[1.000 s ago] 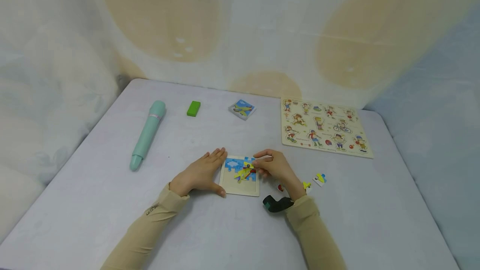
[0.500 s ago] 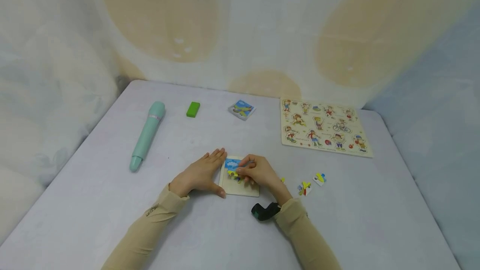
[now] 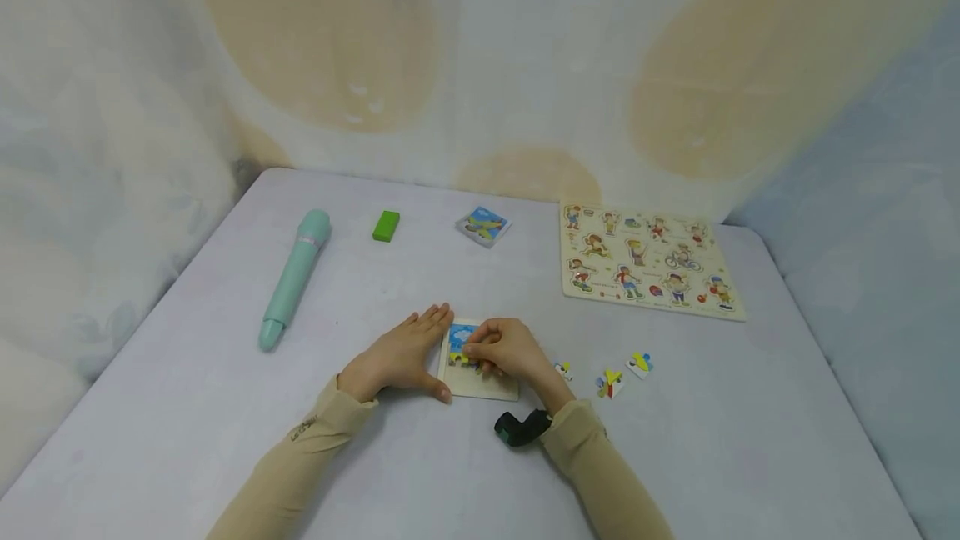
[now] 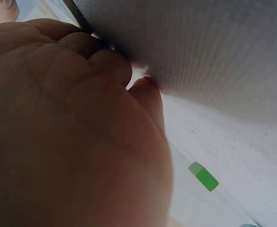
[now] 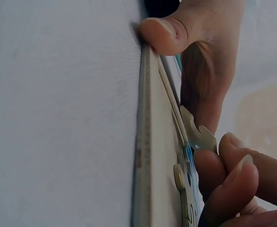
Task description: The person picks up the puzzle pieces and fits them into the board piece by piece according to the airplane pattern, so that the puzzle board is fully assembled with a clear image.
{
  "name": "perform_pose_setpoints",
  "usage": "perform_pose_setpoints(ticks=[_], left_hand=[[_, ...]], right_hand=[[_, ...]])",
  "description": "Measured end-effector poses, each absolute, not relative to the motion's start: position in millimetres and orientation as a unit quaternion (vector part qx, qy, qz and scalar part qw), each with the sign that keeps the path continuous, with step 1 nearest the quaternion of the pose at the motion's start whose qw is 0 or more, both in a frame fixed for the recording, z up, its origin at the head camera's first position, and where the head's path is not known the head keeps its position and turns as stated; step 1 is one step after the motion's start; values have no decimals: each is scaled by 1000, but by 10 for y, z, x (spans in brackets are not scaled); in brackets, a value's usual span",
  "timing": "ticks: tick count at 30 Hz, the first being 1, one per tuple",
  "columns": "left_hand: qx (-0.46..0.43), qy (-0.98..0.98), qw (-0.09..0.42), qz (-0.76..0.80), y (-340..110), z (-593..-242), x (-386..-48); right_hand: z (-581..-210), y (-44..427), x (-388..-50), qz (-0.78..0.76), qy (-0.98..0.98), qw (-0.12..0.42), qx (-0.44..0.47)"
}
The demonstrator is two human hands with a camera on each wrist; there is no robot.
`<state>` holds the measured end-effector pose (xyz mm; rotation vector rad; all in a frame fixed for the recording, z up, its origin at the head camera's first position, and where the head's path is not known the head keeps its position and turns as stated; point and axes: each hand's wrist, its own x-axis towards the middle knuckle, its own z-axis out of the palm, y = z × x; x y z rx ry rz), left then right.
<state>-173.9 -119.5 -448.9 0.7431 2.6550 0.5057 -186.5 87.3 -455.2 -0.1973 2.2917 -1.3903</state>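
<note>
My right hand (image 3: 513,350) pinches a jigsaw piece (image 5: 199,135) between thumb and fingertips, above a small square puzzle tray (image 3: 467,383). In the right wrist view that piece stands tilted over other pieces in the tray. A blue cloud part (image 3: 459,337) shows at the tray's upper left; the hand covers the upper right. Beside the tray, my left hand (image 3: 401,358) lies with fingers extended, the fingertips and thumb touching its left side. Loose jigsaw pieces lie right of my right hand: a yellow and red one (image 3: 611,383), a yellow and blue one (image 3: 640,365), and a partly hidden one (image 3: 563,370).
At the back right lies a wooden board of cartoon figures (image 3: 645,265). Near the back edge are a small picture card or box with a plane (image 3: 483,227) and a green block (image 3: 386,226). A mint-green tube with a rounded end (image 3: 294,280) lies at the left.
My right hand has moved left from the tray's right edge to over its middle, uncovering loose pieces on the table. My left hand has stayed in place.
</note>
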Motion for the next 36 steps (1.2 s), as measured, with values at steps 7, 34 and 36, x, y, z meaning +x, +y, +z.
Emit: perform_pose_setpoints(ticks=[7,34,36], left_hand=[[265,935,163,170,-1191,-4491,-1722],[269,935,155,170,-1190,-4498,-1713],[267,936,156,170,-1190,-4503,-1711]], right_hand=[[-4536,834,-1829,-486,845,207,-83],[-4607,711,-1739,-396,908,78,-109],[-4621,740,-1761,-419,897,99,-102]])
